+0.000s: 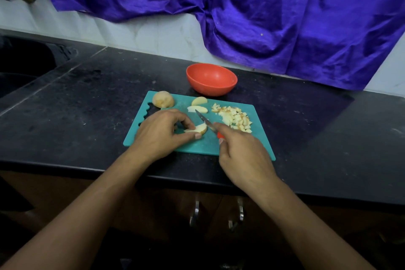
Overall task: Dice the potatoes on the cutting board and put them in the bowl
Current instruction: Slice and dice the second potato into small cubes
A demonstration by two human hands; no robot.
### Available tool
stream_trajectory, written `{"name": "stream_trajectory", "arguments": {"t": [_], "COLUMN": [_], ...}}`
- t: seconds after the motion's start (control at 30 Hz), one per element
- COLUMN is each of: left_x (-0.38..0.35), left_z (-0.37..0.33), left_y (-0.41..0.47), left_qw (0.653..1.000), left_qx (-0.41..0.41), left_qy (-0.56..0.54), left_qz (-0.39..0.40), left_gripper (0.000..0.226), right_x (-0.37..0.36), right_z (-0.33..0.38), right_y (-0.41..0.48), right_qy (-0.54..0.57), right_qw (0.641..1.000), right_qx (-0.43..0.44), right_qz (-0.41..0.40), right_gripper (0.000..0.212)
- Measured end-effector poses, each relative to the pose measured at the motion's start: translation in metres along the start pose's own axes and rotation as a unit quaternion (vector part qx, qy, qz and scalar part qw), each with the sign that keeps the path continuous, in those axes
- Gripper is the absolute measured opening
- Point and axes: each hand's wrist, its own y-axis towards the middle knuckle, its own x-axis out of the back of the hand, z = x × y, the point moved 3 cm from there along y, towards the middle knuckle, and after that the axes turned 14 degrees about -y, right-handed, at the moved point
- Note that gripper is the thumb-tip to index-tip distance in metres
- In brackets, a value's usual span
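Observation:
A teal cutting board (245, 146) lies on the black counter. My left hand (162, 132) pinches a potato wedge (198, 128) flat on the board between thumb and fingers. My right hand (243, 155) grips a red-handled knife (206, 123), its blade angled against the right end of that wedge. Two more wedges (198, 105) lie further back. A half potato (163, 99) sits at the board's far left corner. A pile of diced potato (234, 117) covers the right part of the board. The red bowl (211, 79) stands behind the board and looks empty.
The black counter (87, 98) runs left to a dark sink (24, 66). A purple cloth (263, 11) hangs on the tiled wall behind the bowl. Cabinet handles (219, 215) show below the counter's front edge.

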Motion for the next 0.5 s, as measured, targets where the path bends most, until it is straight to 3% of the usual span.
{"name": "stream_trajectory", "arguments": {"t": [0.23, 0.5], "left_x": [-0.004, -0.002], "left_z": [-0.001, 0.002], "left_y": [0.002, 0.002], "left_qw": [1.000, 1.000], "left_qx": [0.013, 0.023], "left_qy": [0.012, -0.006], "left_qz": [-0.013, -0.003], "left_gripper": [0.015, 0.011], "right_x": [0.000, -0.012], "right_z": [0.007, 0.009], "right_y": [0.013, 0.010], "right_qy": [-0.039, -0.111], "right_qw": [0.998, 0.993], "right_qx": [0.010, 0.040], "right_qz": [0.041, 0.024], "right_gripper": [0.051, 0.059]}}
